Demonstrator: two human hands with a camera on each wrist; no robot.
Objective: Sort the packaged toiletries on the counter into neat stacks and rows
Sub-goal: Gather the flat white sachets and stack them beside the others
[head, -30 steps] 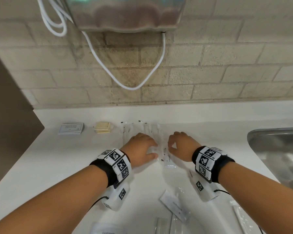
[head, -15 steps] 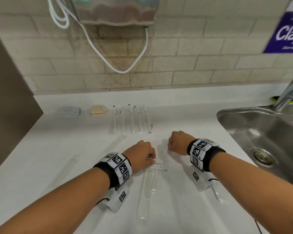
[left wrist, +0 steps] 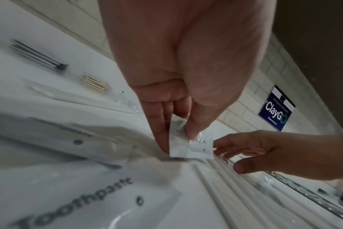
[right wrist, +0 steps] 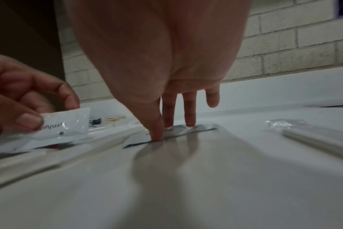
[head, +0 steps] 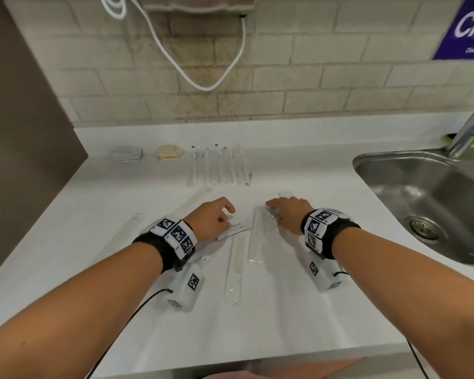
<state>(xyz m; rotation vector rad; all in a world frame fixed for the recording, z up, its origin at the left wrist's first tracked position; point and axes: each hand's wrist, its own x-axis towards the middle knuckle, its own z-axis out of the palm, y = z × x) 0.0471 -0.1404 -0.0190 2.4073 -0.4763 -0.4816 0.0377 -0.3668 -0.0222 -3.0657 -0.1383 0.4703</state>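
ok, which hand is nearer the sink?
Right. The right hand is on the counter just left of the sink; the left hand, pinching a toothpaste sachet, lies farther left.

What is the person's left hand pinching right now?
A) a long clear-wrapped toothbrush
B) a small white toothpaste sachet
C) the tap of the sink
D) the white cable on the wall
B: the left hand pinches a small white toothpaste sachet between thumb and fingers, its printed label partly readable in the right wrist view.
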